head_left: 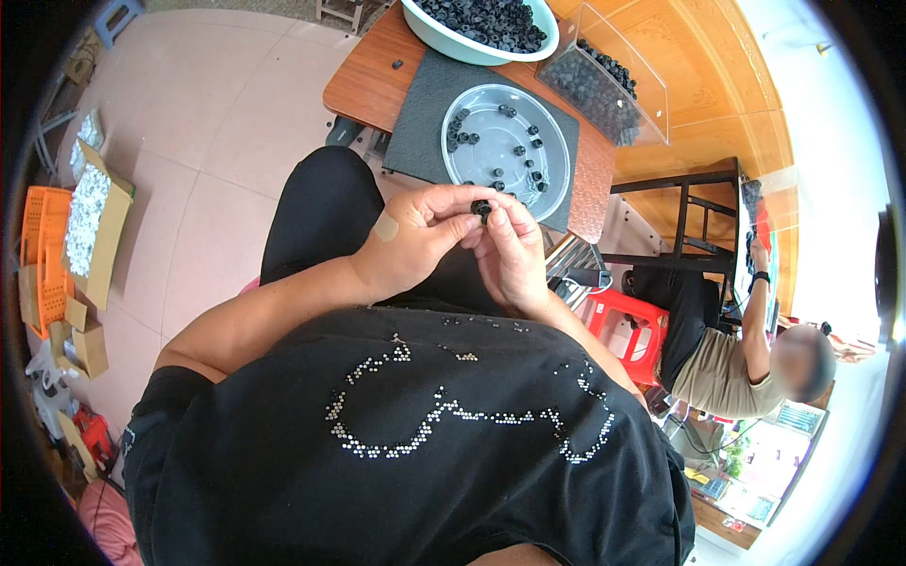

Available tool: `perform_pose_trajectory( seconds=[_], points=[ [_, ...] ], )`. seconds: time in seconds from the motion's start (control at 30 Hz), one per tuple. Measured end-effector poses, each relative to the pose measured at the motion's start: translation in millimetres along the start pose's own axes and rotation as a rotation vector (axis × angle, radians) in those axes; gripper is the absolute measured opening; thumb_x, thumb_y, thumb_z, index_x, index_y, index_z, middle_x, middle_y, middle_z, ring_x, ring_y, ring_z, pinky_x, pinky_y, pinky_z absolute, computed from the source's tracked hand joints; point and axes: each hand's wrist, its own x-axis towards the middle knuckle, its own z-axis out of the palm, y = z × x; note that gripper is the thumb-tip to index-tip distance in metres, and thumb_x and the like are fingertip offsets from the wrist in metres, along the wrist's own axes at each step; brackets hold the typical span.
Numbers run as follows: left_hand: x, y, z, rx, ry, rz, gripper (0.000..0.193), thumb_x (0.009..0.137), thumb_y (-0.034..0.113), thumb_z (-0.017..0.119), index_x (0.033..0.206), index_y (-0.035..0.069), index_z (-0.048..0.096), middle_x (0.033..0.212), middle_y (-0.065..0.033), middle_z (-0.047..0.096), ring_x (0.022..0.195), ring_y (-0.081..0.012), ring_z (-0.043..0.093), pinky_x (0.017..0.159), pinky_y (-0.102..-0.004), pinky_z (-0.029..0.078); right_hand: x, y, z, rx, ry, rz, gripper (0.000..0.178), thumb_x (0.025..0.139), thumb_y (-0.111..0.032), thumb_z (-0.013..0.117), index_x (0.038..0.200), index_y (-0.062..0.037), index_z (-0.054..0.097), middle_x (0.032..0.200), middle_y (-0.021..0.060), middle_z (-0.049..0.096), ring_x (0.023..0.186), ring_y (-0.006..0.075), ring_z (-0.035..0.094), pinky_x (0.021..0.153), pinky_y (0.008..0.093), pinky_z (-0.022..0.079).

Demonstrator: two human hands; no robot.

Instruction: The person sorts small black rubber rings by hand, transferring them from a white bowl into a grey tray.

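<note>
Between my fingertips is a small round black part point(481, 209), held just in front of my body. My left hand point(408, 238) pinches it from the left with thumb and forefinger; a beige plaster is stuck near the wrist. From the other side my right hand point(514, 253) closes thumb and fingers on the same part. Right beyond my hands lies a shallow translucent basin point(491, 141) with several similar black parts scattered in it. The basin rests on a dark mat point(415, 132) on a brown wooden table point(363, 90).
At the table's far side stand a pale green basin point(439, 40) and a clear bin point(651, 118), both full of black parts. A co-worker point(727, 368) sits at right near a red stool point(618, 330). At left are an orange crate point(42, 236) and a carton point(118, 212) of white pieces.
</note>
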Motion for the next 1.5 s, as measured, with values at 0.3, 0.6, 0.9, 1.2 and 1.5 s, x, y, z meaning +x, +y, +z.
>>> perform_pose_trajectory(
  seconds=[0.3,0.6,0.9,1.2,1.5],
  points=[
    [-1,-2,-1,0.228,0.033,0.111,0.026,0.092,0.001,0.051,0.117,0.001,0.06,0.089,-0.0022,0.064,0.073,-0.003,0.053,0.066,-0.0183,0.045,-2,-3,-2,-0.121,0.018,0.007,0.026,0.092,-0.017,0.06,0.114,-0.0024,0.06,0.089,0.0016,0.062,0.073,0.0076,0.055,0.065,0.0206,0.044],
    [-1,-3,-3,0.321,0.025,0.158,0.027,0.091,0.0,0.051,0.117,0.0,0.059,0.105,-0.0098,0.066,0.095,-0.0129,0.062,0.083,-0.0246,0.049,-2,-5,-5,-0.143,0.039,0.021,0.028,0.089,-0.011,0.062,0.115,-0.0025,0.058,0.092,0.0008,0.062,0.075,0.0071,0.055,0.064,0.02,0.043],
    [-2,-5,-2,0.284,0.068,0.132,0.026,0.091,0.001,0.053,0.116,0.002,0.061,0.097,-0.0102,0.068,0.084,-0.0124,0.064,0.075,-0.0237,0.051,-5,-8,-2,-0.377,0.088,-0.168,0.027,0.082,0.004,0.065,0.107,-0.0006,0.058,0.094,0.0032,0.061,0.083,0.0084,0.06,0.072,0.0205,0.048],
    [-1,-2,-3,0.368,0.058,0.203,0.028,0.089,-0.002,0.053,0.115,0.002,0.061,0.096,-0.0111,0.068,0.084,-0.0129,0.064,0.074,-0.0238,0.05,-3,-8,-5,-0.37,0.048,-0.178,0.027,0.082,0.006,0.065,0.107,-0.0001,0.057,0.1,0.0048,0.058,0.086,0.0097,0.059,0.075,0.0211,0.049],
    [0,-6,-3,0.42,0.041,0.289,0.025,0.086,-0.007,0.054,0.108,0.003,0.063,0.098,-0.0106,0.068,0.087,-0.0159,0.066,0.076,-0.0254,0.052,-1,-9,-5,-0.304,-0.036,-0.223,0.024,0.082,0.009,0.063,0.104,0.0009,0.057,0.105,0.0062,0.057,0.094,0.0116,0.058,0.081,0.0241,0.048]
  ],
)
